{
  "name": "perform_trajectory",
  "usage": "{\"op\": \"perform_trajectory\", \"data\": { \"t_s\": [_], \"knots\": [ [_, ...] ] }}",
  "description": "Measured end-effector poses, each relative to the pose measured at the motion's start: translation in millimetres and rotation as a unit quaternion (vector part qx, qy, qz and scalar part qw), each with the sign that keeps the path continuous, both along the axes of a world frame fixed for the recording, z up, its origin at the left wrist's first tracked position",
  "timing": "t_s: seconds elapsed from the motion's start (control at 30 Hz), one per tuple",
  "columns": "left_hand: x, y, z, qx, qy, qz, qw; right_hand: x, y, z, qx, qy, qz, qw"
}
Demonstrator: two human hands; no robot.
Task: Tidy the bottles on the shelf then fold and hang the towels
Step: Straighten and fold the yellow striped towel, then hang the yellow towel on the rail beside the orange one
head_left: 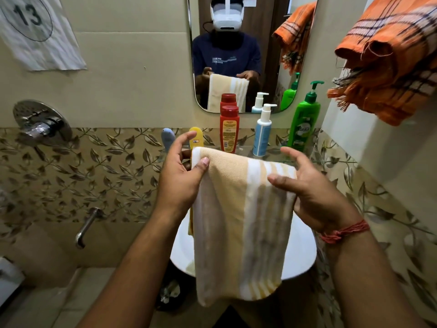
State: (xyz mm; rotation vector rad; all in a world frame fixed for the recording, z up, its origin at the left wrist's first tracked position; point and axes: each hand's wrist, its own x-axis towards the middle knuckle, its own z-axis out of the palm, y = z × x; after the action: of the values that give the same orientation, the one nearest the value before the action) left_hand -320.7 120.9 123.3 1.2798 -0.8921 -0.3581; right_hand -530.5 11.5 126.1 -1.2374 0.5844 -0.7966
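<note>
Bathroom sink (300,256) below: left hand (182,176) and right hand (312,192) pinch folded towel (238,209) top corners; edges should align before hanging.

A glass shelf (272,154) under the mirror (260,67) carries, left to right, a blue bottle (167,138), yellow bottle (196,137), red bottle (229,129), white-blue pump bottle (263,133) and green pump bottle (305,121), all upright.
</note>
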Motion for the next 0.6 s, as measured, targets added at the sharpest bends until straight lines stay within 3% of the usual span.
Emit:
{"op": "perform_trajectory", "data": {
  "t_s": [0.07,0.13,0.23,0.33,0.47,0.53,0.6],
  "knots": [
    [1.5,-1.1,0.0,0.02,-0.018,0.027,0.999,-1.7,6.8,-3.8,-0.078,0.095,0.028,0.992],
    [2.7,-2.0,-0.9,0.038,-0.048,0.056,0.997,-1.5,11.1,-5.5,-0.197,0.219,-0.015,0.956],
    [3.0,-2.7,-3.1,0.054,-0.098,0.09,0.99,2.8,17.8,-4.8,-0.292,0.296,-0.089,0.905],
    [13.5,-2.8,-3.7,0.075,-0.104,0.024,0.991,6.2,22.8,-5.6,-0.286,0.268,-0.164,0.905],
    [28.2,1.5,-0.2,0.123,-0.164,-0.141,0.969,-6.6,30.5,4.1,-0.132,0.081,-0.122,0.98],
    [30.5,-1.2,3.7,0.129,-0.223,-0.143,0.956,-10.2,40.9,11.6,-0.178,0.108,-0.111,0.972],
    [32.3,-10.1,10.0,0.1,-0.285,-0.126,0.945,-8.4,49.9,17.5,-0.28,0.226,-0.176,0.916]
  ]
}}
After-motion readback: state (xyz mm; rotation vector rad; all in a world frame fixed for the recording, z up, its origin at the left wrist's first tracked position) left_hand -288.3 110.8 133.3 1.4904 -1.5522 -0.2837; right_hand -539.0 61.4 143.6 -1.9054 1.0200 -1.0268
